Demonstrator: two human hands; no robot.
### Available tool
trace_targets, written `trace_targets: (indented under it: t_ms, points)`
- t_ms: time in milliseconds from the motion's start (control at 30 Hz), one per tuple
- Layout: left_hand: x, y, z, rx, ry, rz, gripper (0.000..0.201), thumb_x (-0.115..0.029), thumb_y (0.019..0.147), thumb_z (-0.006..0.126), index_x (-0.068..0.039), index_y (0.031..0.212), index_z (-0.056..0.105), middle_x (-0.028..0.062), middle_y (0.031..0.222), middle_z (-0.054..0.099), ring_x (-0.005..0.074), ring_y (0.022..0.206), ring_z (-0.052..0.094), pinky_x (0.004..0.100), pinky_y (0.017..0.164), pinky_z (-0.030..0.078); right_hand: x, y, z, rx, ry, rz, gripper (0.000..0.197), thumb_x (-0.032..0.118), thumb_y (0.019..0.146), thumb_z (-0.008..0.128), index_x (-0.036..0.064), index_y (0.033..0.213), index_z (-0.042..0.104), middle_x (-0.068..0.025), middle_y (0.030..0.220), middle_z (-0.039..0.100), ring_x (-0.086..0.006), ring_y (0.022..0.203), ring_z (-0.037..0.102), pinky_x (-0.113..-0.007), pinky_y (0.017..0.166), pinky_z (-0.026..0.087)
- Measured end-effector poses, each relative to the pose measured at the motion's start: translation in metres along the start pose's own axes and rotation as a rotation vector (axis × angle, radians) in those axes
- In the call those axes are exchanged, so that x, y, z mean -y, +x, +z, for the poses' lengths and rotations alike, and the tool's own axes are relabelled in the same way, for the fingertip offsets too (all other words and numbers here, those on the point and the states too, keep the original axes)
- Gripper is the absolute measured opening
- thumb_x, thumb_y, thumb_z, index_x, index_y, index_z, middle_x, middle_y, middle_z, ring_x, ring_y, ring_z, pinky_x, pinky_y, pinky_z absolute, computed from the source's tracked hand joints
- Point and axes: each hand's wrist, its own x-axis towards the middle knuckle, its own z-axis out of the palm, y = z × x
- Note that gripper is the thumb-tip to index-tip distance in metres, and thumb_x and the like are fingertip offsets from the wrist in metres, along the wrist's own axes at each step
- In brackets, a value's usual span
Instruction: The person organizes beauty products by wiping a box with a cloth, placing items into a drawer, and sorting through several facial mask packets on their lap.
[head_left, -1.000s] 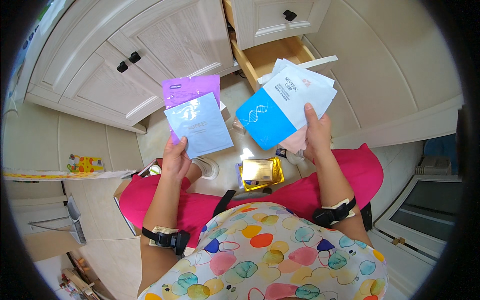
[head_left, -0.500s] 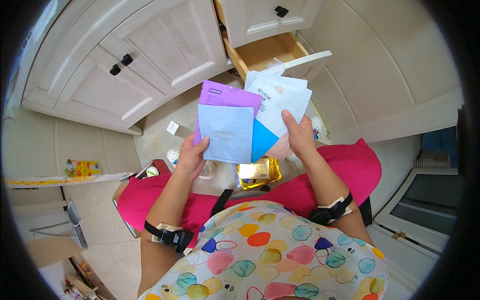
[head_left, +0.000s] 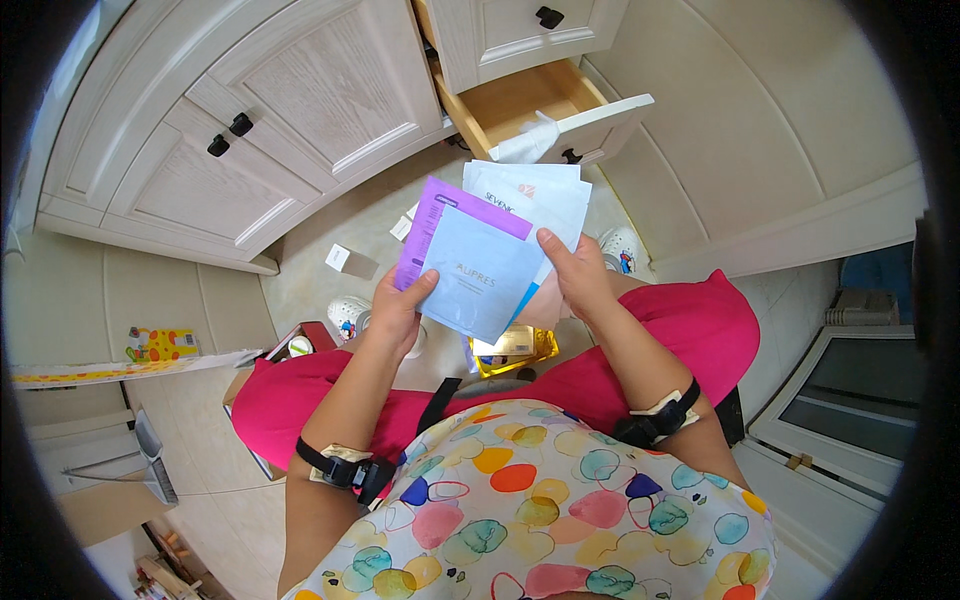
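Head view: left hand (head_left: pixel 398 312) and right hand (head_left: pixel 578 275) pinch overlapped sachets (head_left: pixel 478 280) by near edges; loose fan could slide apart, drop.

The person wears a white top (head_left: pixel 540 510) printed with many-coloured blobs and bright pink trousers (head_left: pixel 690 330). Each bare forearm carries a black strap with a pale block: the left wrist band (head_left: pixel 340 467) and the right wrist band (head_left: pixel 655 415).

both hands, left hand (head_left: pixel 396 312) and right hand (head_left: pixel 573 274), raised, fingers clasped.
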Motion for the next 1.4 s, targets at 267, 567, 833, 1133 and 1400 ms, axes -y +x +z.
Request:
trace_targets:
  t_ms: [267,567,833,1133,1400]
  points:
    - [-0.013,-0.013,0.006,-0.095,0.290,0.241,0.024,-0.008,0.076,0.071,-0.003,0.093,0.055,0.0076,0.093,0.063,0.0123,0.081,0.058,0.0263,0.074,0.047,-0.006,0.003,-0.001,-0.023,0.052,-0.045,0.035,0.027,0.090,0.056,-0.0023,0.109,0.057,-0.0073,0.104,0.061,-0.0125,0.092,0.055,-0.027,0.081,0.044]
    - [-0.069,-0.045,0.028,0.159,0.903,1.397,0.021,-0.003,0.068,0.070,-0.005,0.074,0.050,0.0106,0.080,0.063,0.0208,0.068,0.062,0.0290,0.056,0.047,-0.016,0.012,-0.009,-0.117,-0.031,-0.027,0.035,0.028,0.091,0.054,-0.0010,0.109,0.058,-0.0070,0.104,0.061,-0.0123,0.092,0.055,-0.026,0.080,0.044]
    - [-0.074,-0.041,0.022,0.445,1.146,1.667,0.020,-0.003,0.063,0.067,-0.004,0.065,0.047,0.0097,0.080,0.063,0.0239,0.068,0.062,0.0311,0.051,0.048,-0.014,0.012,-0.005,-0.080,0.172,0.050,0.041,0.034,0.092,0.049,-0.0010,0.114,0.051,-0.0077,0.100,0.061,-0.0143,0.084,0.061,-0.026,0.073,0.050]
    - [-0.062,-0.032,0.021,0.580,1.195,1.660,0.018,-0.001,0.063,0.065,-0.002,0.063,0.048,0.0113,0.081,0.063,0.0238,0.069,0.062,0.0316,0.055,0.051,0.003,0.012,-0.009,0.015,0.371,0.286,0.065,0.053,0.088,0.045,-0.0039,0.119,0.047,-0.0137,0.112,0.058,-0.0201,0.099,0.059,-0.031,0.083,0.048]
    - [-0.054,-0.026,0.016,0.595,1.262,1.663,0.016,-0.007,0.064,0.065,-0.003,0.067,0.050,0.0120,0.085,0.064,0.0261,0.073,0.062,0.0345,0.060,0.052,0.006,0.015,-0.015,0.158,0.274,0.404,0.043,0.018,0.083,0.062,-0.0044,0.118,0.048,-0.0152,0.105,0.061,-0.0225,0.091,0.063,-0.034,0.078,0.052]
